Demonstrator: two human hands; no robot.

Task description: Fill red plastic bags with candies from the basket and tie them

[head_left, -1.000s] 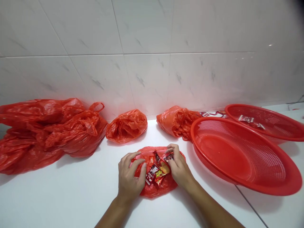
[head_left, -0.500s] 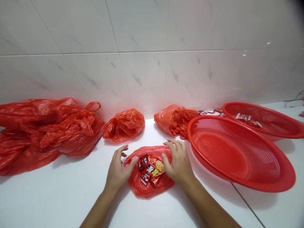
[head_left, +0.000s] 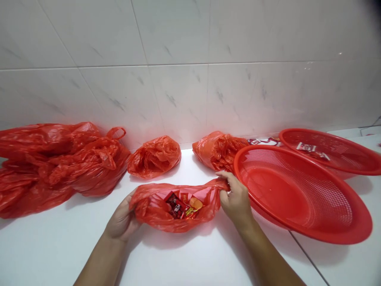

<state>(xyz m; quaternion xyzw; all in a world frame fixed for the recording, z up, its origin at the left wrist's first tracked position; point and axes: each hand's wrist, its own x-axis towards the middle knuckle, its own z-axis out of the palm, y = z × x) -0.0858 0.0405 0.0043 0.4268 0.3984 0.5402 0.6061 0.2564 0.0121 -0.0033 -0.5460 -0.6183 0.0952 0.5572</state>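
Note:
A red plastic bag (head_left: 175,227) is stretched wide between my two hands above the white surface. Inside it lie several small wrapped snack packets (head_left: 176,207), dark red, red and yellow. My left hand (head_left: 122,219) grips the bag's left edge, its fingertips partly hidden behind the plastic. At the opposite end, my right hand (head_left: 236,197) pinches the bag's right corner between thumb and fingers.
A large red mesh basket (head_left: 279,194) stands close on the right. Behind it, a second red basket (head_left: 342,153) holds wrapped packets. Along the tiled wall sit two crumpled red bags (head_left: 156,157) and a bigger red bag pile (head_left: 71,163) at left.
Both hands have gone from hovering open over the bag to gripping its ends. The bag's mouth is pulled wider sideways, and the packets sit deeper inside.

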